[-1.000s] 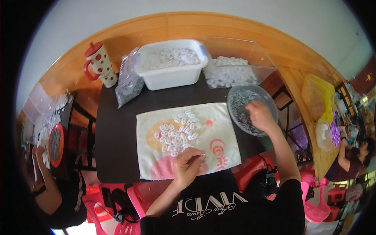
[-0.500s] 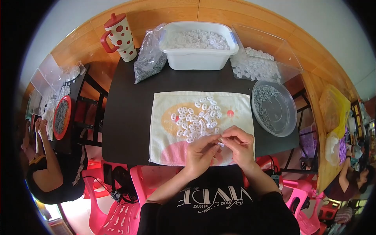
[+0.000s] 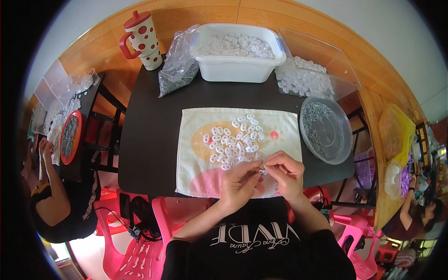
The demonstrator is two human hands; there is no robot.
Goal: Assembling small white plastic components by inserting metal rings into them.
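My left hand [image 3: 240,183] and my right hand [image 3: 285,173] meet over the lower right of a patterned towel [image 3: 284,119]. Thumb and fingers pinch on both sides. Between the fingertips shows a small white plastic piece [image 3: 262,172], partly covered; it looks like the loose ones, and the left fingers are closed on it. The right fingertips press together just above it, and whatever they pinch is too small to make out. Just beyond my hands, white oval pieces with two holes [image 3: 233,147] lie scattered on the towel.
A white tub [image 3: 235,70] of white pieces stands at the back, beside a bag of small grey parts [image 3: 177,77] and a spotted tumbler [image 3: 144,44]. To the right are a clear box of white discs [image 3: 305,81] and a round tub [image 3: 338,135] holding metal parts. Other people sit at both sides.
Both hands keep nearly the same pinch at the same spot. The whole view has shifted slightly; nothing on the table has visibly been moved.
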